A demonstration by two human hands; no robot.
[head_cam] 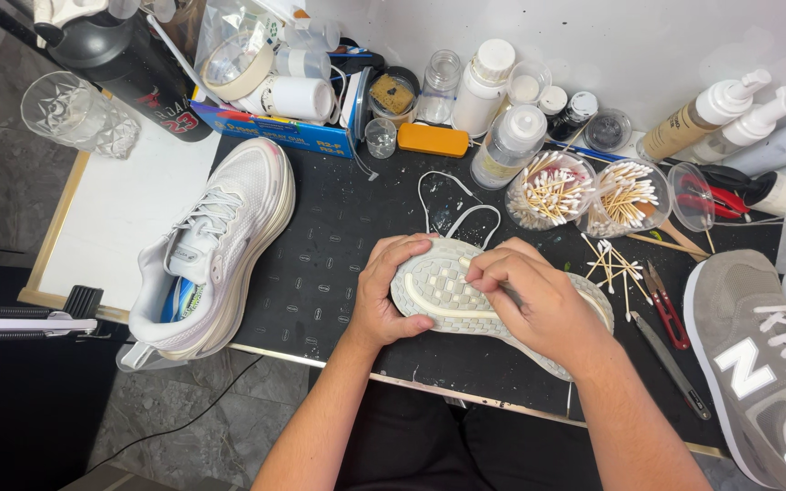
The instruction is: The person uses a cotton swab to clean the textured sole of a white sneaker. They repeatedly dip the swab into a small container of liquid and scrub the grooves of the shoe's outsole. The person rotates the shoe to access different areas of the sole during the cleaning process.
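Two shoes flanked my work on the black worktop (pixel 338 264) — a white sneaker (pixel 216 245) lying on its side to my left, a grey sneaker (pixel 757 355) at the right edge. Between them I held a shoe turned sole-up (pixel 438 295), so its pale tread faced me. My left hand (pixel 388 291) was wrapped around its heel end to steady it; my right hand (pixel 529 295) was closed on a thin tool — which kind I couldn't tell — pressed to the tread. Cups of cotton swabs (pixel 552 191) and red snips (pixel 666 309) sat within reach.
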